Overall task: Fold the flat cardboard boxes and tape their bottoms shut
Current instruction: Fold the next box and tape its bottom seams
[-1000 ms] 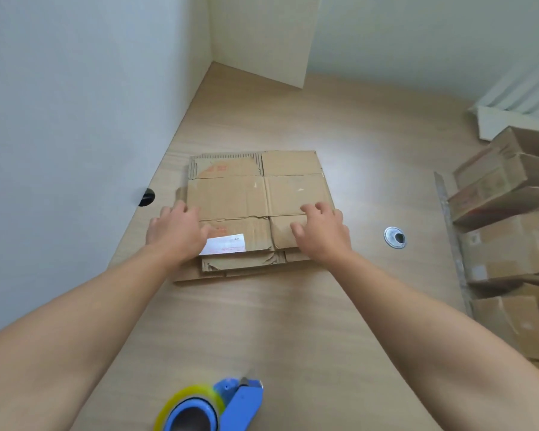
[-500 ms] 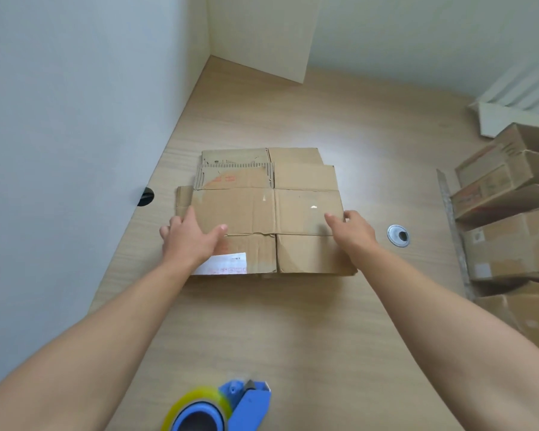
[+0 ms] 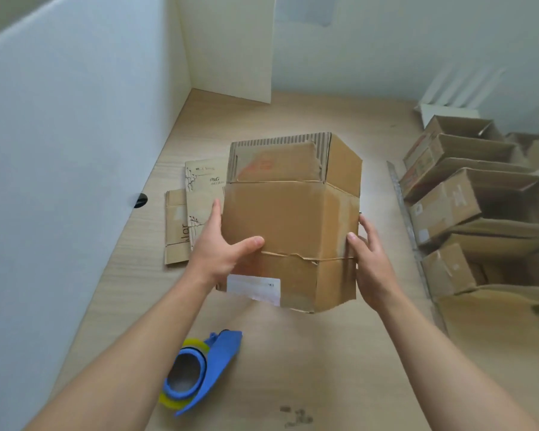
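Cardboard box (image 3: 288,219) between both hands

Light wood-grain worktop (image 3: 293,368) fills the frame, running far into a corner. Left side: tall pale blue-white partition (image 3: 75,150), flat and plain. Far left corner: cream panel (image 3: 231,48) standing on the worktop. White wall (image 3: 402,51) behind, greyish sheet (image 3: 305,7) on it at top. Black cable hole (image 3: 140,200) at worktop's left edge. Metal strip (image 3: 408,219) along right edge. White slatted thing (image 3: 461,88) far right. Soft even light, dark smudge (image 3: 296,416) near.
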{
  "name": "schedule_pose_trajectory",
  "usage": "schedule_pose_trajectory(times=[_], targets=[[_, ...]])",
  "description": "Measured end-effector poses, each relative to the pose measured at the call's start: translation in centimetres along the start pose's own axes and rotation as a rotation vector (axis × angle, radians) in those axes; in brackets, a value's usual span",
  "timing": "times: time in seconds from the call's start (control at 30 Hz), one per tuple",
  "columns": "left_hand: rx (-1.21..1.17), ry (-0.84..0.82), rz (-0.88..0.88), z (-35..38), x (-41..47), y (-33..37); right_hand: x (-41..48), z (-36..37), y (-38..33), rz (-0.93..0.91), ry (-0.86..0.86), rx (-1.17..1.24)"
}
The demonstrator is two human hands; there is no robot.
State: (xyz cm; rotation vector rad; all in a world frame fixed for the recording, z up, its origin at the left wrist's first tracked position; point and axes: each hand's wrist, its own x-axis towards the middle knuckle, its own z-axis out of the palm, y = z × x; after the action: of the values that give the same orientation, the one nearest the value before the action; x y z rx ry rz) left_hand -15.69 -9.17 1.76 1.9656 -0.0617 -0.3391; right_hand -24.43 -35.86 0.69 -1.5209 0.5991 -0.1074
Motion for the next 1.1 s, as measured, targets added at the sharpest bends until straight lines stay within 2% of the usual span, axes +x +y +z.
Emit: schedule_pose_trajectory(times=[0.23,0.47,0.7,0.93,1.1], targets=[[-0.133,-0.063,0.134,3.9,-10.3,0.2,-8.9,-7.0,1.3,-0.095,-0.11,-0.083],[-0.05,-0.016,0.137,7.3,-18.8,-2.2,-15.2,-10.2,4.8,-0.143,-0.287,-0.057],[-0.001,0.035,0.195,8.5,-23.1,-2.4,-18.5,-12.3,5.8,-0.28,-0.324,-0.12],[-0.031,0.031,0.111,9.1,-24.6,-2.4,-18.8,-13.5,6.7,-0.351,-0.334,-0.159],[-0.073,-0.048,-0.079,9.6,-24.4,-1.8,-17.7,-12.5,8.2,-0.134,-0.363,-0.121]])
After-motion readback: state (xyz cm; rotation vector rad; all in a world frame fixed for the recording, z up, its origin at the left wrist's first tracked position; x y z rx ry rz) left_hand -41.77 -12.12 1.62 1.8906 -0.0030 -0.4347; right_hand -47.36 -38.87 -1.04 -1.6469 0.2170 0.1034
